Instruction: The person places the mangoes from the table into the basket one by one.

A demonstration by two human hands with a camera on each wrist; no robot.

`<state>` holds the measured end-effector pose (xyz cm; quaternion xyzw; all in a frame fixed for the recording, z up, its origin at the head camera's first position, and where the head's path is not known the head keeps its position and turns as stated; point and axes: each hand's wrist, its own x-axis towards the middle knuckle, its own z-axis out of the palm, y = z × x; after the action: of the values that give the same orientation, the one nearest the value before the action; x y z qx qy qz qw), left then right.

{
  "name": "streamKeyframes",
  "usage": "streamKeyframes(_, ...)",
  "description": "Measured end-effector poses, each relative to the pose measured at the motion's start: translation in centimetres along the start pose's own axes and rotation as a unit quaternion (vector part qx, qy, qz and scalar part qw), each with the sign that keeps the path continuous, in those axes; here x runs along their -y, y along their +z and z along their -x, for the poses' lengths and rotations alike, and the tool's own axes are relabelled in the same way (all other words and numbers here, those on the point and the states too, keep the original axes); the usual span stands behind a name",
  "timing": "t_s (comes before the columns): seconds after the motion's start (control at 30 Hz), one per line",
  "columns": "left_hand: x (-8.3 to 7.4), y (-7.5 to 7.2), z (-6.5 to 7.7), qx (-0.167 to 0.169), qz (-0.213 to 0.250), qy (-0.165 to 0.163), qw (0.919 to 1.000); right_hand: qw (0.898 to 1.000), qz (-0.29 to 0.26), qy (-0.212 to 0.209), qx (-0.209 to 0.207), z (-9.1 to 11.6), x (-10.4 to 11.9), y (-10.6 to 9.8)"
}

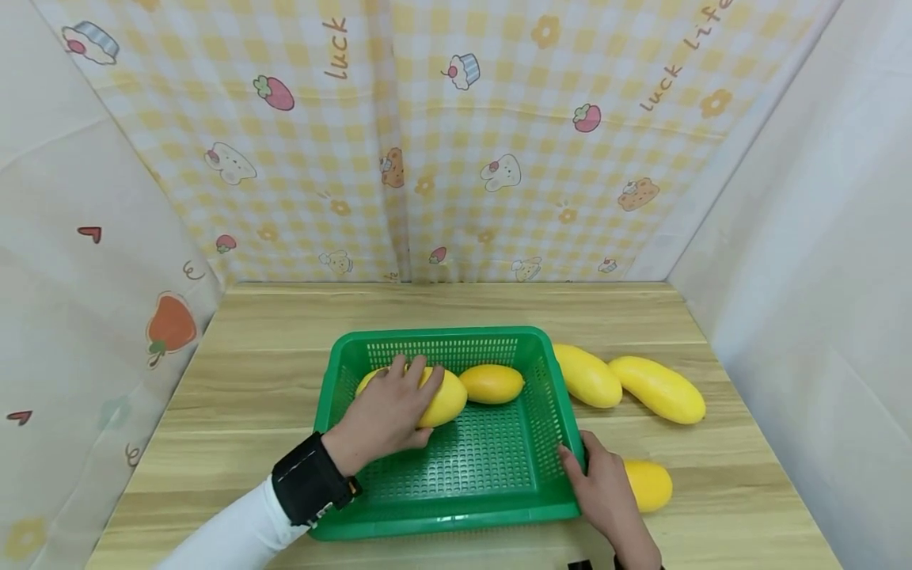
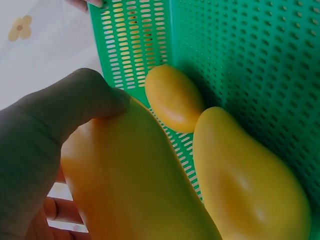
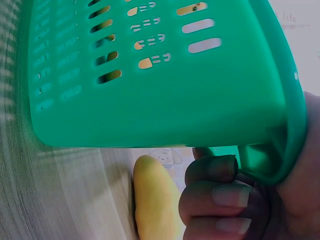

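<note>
"2 grips to tell: how does the left hand point(image 1: 390, 408) lie?"

"It reaches in over the near left corner of the green basket point(image 1: 442, 522), palm down, the forearm slanting behind it. It's partly closed round a large yellow fruit point(image 2: 132, 175), thumb on the near side, fingers spread across the far side."

"And the right hand point(image 1: 606, 491)?"

"Low at the basket's right side, near the front corner. Its thumb lies over the rim, and the fingers curl in underneath; the basket is all it grips."

"So where's the held fruit?"

"In the basket under the left palm, well apart from the right hand. A 2nd large fruit point(image 2: 245, 180) lies next to it; I can't tell if those 2 touch. A small orange-yellow fruit point(image 1: 492, 384) sits to the right."

"And outside?"

"On the table point(image 1: 271, 340), 2 long fruits point(image 1: 663, 388) and 1 shorter fruit point(image 1: 651, 484), partly hidden by the right hand."
</note>
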<state>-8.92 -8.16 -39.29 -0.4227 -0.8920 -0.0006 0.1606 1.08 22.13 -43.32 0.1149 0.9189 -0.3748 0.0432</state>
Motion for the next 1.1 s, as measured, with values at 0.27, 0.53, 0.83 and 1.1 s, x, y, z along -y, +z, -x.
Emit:
streamKeyframes(0.27, -0.8, 0.8, 0.1, 0.021, -0.023, 0.01, 0.9994, 1.0, 0.001, -0.005, -0.001, 0.0, 0.0, -0.1)
streamKeyframes(0.53, -1.5, 1.5, 0.2, 0.049, -0.038, 0.025, 0.9978, 1.0, 0.002, -0.002, 0.0, 0.0, 0.1, -0.1)
streamKeyframes(0.83, -2.2, 2.3, 0.2, 0.059, -0.08, 0.02, 0.9949, 1.0, -0.001, 0.001, 0.001, 0.0, 0.1, 0.0)
streamKeyframes(1.1, -3.0, 2.7, 0.2, 0.059, -0.142, 0.039, 0.9873, 1.0, -0.004, 0.002, -0.002, 0.0, 0.1, 0.0)
